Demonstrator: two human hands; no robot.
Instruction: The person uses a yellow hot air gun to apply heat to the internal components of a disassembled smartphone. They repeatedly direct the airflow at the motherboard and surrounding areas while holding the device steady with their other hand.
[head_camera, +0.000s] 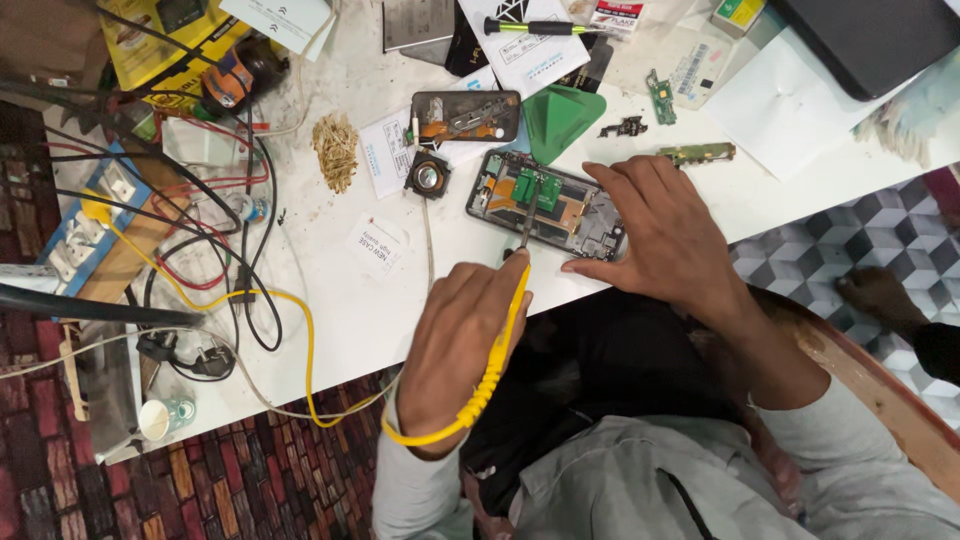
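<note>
Head view: an opened phone (545, 203) lies flat on the white tabletop (330, 290), near its front edge, back cover off and boards and a green part showing. The right hand (665, 225) lies over the phone's right end, fingers spread and pressed flat, pinning it down rather than gripping it. The left hand (462, 325) is closed around a probe (527, 215) with a yellow coiled lead (490, 375); the thin dark tip reaches down into the middle of the phone, by the green part.

The phone looks light and stiff but fragile inside: bare boards, thin flex strips and small connectors would not stand pressure or scraping. It seems best held by its outer frame and ends, as the right hand does. The probe is light and slim, held like a pen near its tip.

Beyond the phone lie a second opened phone (466, 116), a green triangular pick (562, 120), a small round speaker part (428, 176), loose circuit strips (697, 153), a screwdriver (540, 27) and paper slips. To the left sit a power strip (95, 225), tangled wires and a paper cup (160, 418).

The tabletop is smooth, hard and cluttered. The floor is patterned, reddish on the left and grey cubes on the right, where a bare foot (880, 295) rests.
</note>
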